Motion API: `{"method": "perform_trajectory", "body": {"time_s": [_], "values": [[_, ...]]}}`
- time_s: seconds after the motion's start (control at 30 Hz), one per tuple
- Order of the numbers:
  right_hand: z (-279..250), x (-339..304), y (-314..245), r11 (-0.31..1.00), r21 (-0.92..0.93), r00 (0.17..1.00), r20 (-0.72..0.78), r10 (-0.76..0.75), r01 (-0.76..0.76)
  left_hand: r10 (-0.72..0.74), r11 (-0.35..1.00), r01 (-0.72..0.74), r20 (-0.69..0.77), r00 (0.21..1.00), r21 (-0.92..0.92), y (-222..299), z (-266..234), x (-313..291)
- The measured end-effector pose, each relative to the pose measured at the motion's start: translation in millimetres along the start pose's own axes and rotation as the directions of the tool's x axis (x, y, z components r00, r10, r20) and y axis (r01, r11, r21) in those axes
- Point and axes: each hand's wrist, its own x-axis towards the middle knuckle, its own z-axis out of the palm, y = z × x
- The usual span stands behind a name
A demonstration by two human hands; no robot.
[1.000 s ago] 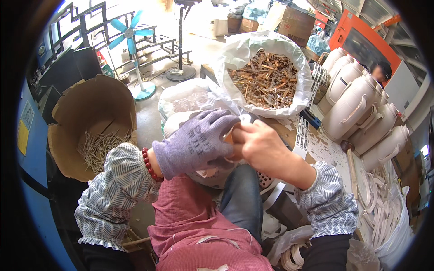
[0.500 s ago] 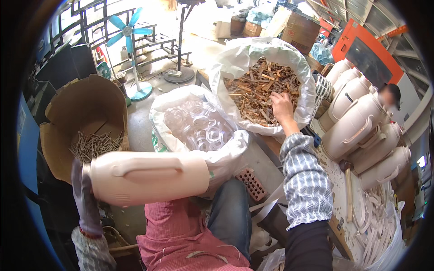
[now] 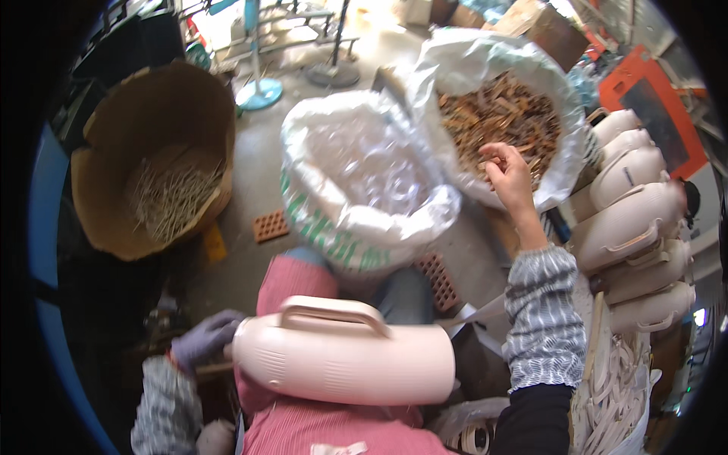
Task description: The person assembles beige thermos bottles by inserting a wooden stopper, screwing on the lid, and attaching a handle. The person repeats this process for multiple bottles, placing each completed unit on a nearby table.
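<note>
A pale pink vacuum flask body (image 3: 349, 364) with a loop handle lies sideways across my lap, its handle turned up. My left hand (image 3: 206, 340), in a grey-purple glove, is closed round its neck end at the left. My bare right hand (image 3: 509, 178) hovers over the near edge of a white sack (image 3: 436, 64) filled with small brown pieces (image 3: 504, 117). Its thumb and fingers are bent together in a pinch; whatever they hold is too small to make out. Left of that sack stands another white sack (image 3: 299, 125) of clear plastic rings (image 3: 371, 171).
At the left, a cardboard bin (image 3: 91, 197) contains thin metal rods (image 3: 171, 205). Several similar flask bodies (image 3: 629, 227) are stacked at right, above pale curved strips (image 3: 618, 387). Perforated bricks (image 3: 271, 226) lie on the floor. A fan base (image 3: 258, 93) stands farther back.
The flask has come down and right onto my lap, its handle now on top. My right hand has lifted back from the brown pieces, fingers pinched. The view has tilted downward.
</note>
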Motion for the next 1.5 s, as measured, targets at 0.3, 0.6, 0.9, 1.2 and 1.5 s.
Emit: {"method": "perform_trajectory", "body": {"time_s": [0.3,0.6,0.9,1.2,1.5], "values": [[115,-161,-97,0.534,0.634,0.755,0.656,0.012,-0.56,0.393,0.701,-0.496,0.302,0.868,0.513,106,87,96],[100,-174,-96,0.72,0.026,0.661,0.376,-0.649,0.693,0.105,0.922,-0.217,0.332,0.937,0.322,89,95,111],[82,-202,-110,0.828,-0.029,0.804,0.262,-0.534,0.559,-0.027,0.996,-0.018,0.497,0.867,0.084,71,77,106],[93,-223,-105,0.809,-0.098,0.777,0.369,-0.511,0.579,-0.005,1.0,-0.001,0.537,0.843,0.012,64,83,116],[97,-220,-101,0.782,-0.124,0.754,0.391,-0.528,0.611,-0.163,0.976,0.095,0.368,0.916,0.195,82,98,120]]}}
